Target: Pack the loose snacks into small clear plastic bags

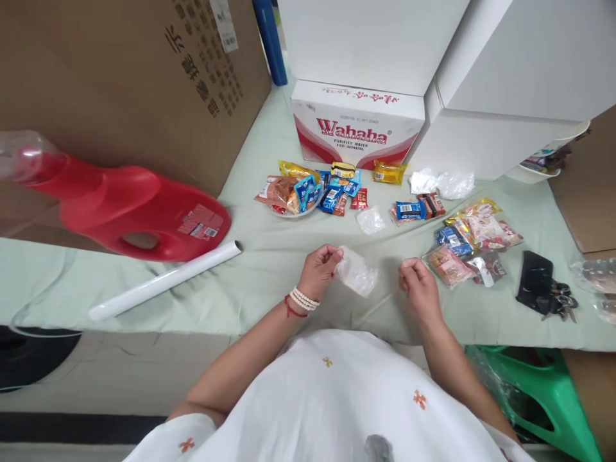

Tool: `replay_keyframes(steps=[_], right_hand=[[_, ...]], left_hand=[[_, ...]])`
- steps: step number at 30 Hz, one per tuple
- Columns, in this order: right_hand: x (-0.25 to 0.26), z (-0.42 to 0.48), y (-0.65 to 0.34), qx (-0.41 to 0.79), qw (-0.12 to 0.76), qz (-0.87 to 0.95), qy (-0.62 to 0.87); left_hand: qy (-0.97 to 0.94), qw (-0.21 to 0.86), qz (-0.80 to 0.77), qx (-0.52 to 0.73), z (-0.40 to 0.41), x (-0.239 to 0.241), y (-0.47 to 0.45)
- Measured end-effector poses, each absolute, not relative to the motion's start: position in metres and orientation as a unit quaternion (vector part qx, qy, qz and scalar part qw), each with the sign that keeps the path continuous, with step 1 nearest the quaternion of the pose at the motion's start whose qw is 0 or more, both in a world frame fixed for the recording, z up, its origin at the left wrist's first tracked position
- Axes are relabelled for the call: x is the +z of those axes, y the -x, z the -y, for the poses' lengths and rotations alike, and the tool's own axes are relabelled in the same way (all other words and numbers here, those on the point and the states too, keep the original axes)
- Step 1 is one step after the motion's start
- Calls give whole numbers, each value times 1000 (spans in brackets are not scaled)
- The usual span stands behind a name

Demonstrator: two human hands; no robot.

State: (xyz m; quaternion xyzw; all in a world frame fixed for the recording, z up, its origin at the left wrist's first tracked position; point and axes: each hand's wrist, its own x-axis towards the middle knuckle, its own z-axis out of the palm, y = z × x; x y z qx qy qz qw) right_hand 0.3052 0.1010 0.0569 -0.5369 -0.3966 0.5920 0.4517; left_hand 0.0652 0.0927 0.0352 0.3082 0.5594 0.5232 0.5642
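My left hand pinches a small clear plastic bag by its left end, and the bag looks flat. To its right, my right hand hovers at the table with fingers curled in; nothing shows in them. Beyond the hands lies a crumpled clear bag. A white bowl holds packaged snacks, with blue snack packets and a red packet beside it. Near my right hand is a pink snack packet, part of a pile with a blue packet.
A red jug and a white tube lie at left by a cardboard box. A Wahaba-style white carton, printed Wahaha, stands behind. A black phone and keys lie right. Below is a green stool.
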Motion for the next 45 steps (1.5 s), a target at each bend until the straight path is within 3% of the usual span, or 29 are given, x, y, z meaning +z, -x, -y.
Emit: replay_keyframes(steps=[3, 6, 11, 16, 21, 28, 34, 45], right_hand=[[60, -91, -282, 497, 419, 568, 505], [55, -87, -257, 520, 360, 637, 441], [45, -97, -258, 663, 386, 478, 427], [49, -107, -293, 720, 427, 325, 440], [46, -108, -318, 690, 499, 261, 455], [40, -104, -323, 656, 518, 287, 468], [41, -106, -309, 682, 477, 312, 459], [51, -96, -303, 651, 433, 422, 459]], left_hand=[[-294, 582, -556, 515, -89, 34, -81], [-280, 603, -532, 524, -87, 36, -92], [-226, 631, -513, 537, -88, 43, -82], [-226, 649, -508, 520, -86, 40, -55], [-350, 567, -560, 492, -66, 32, -25], [-670, 414, -541, 296, -11, 44, 20], [-618, 330, -599, 388, -15, 63, 17], [-608, 374, -531, 456, -109, 42, -95]])
